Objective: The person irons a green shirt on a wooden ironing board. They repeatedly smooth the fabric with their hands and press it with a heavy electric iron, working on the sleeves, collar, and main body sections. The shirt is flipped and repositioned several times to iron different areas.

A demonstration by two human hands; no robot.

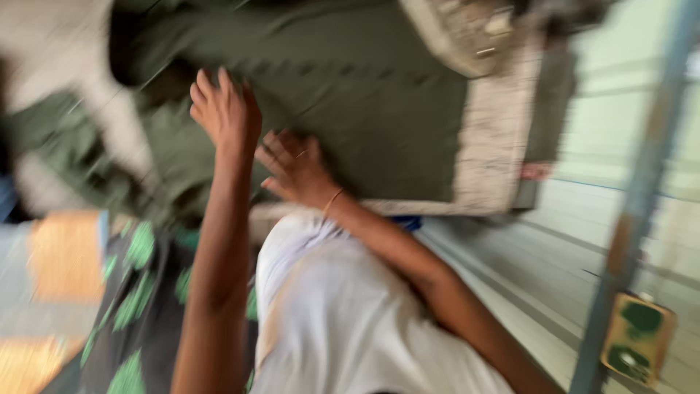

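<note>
The picture is smeared by motion. A dark green cloth covers a work surface ahead of me. My left hand rests on it with fingers stretched out and apart. My right hand lies just to the right and nearer, also flat on the green cloth, fingers spread, with a ring on one finger and a thin band at the wrist. Neither hand grips anything that I can see. A white garment lies under my forearms.
The surface has a pale speckled border. A beige object sits at the top. A blue-grey post carries a yellow-green box. At the left lie black cloth with green shapes and white fabric.
</note>
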